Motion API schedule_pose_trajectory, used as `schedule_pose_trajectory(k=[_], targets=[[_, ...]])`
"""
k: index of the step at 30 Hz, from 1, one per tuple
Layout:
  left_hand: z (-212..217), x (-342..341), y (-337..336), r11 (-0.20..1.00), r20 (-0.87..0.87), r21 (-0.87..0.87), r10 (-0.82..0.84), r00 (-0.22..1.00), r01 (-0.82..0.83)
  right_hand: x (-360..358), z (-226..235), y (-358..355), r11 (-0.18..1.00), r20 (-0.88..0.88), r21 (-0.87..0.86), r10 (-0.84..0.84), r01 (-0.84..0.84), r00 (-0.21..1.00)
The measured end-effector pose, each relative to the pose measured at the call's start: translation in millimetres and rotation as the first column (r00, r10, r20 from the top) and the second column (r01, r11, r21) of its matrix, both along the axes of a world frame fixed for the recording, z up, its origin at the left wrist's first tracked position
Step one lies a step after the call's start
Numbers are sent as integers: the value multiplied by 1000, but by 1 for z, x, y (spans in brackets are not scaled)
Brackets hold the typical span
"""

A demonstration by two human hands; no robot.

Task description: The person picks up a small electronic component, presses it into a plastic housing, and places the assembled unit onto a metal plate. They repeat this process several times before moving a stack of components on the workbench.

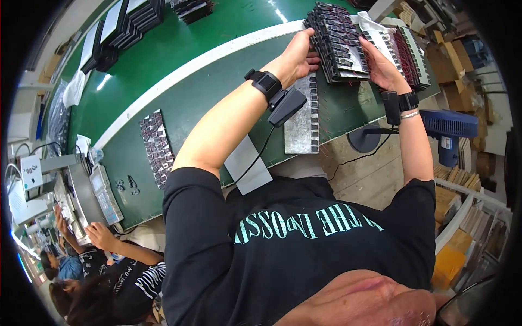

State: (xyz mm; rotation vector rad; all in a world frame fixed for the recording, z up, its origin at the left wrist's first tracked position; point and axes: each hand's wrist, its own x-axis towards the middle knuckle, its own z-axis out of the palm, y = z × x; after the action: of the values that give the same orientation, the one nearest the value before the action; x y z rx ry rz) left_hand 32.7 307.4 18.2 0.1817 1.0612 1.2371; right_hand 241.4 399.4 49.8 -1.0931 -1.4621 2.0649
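Note:
At the far right of the table I have both arms stretched out to a stack of flat boards [340,46] lined with small black parts and thin red wires. My left hand [299,57] presses against its left side, fingers bent. On the opposite side my right hand [382,68] grips it, its fingertips partly hidden. Just below the stack lies a silver metal strip [299,125] with a row of black parts along one edge. Right beside my right hand stands another group of boards [411,57] with red wires.
A separate panel of black parts [156,146] lies left on the green table [201,103], near a white sheet [247,165] and scissors [133,185]. A blue fan [448,125] stands at the right. Co-workers' hands [103,236] are at a machine, lower left. Cardboard boxes [457,54] fill the right side.

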Motion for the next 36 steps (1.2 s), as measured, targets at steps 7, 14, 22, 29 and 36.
schedule_pose_trajectory(k=[7, 14, 22, 29, 36], targets=[[-29, -2, 10, 993, 0, 120, -9, 1000, 9, 14, -14, 24, 996, 68, -85, -12, 17, 998], [-42, 6, 15, 979, -109, 183, 114, 987, -93, 21, -19, 37, 981, 40, -192, 4, 3, 999], [-38, 13, 17, 981, -302, 187, 99, 948, -42, 22, -14, 32, 982, 77, -179, -49, 62, 996], [-40, 25, 17, 952, -390, 266, 252, 885, -154, 25, -18, 35, 981, 60, -189, -25, 36, 998], [-22, 26, 8, 954, -300, 299, 124, 946, -30, 36, -22, 38, 970, 32, -244, 9, 0, 999]])
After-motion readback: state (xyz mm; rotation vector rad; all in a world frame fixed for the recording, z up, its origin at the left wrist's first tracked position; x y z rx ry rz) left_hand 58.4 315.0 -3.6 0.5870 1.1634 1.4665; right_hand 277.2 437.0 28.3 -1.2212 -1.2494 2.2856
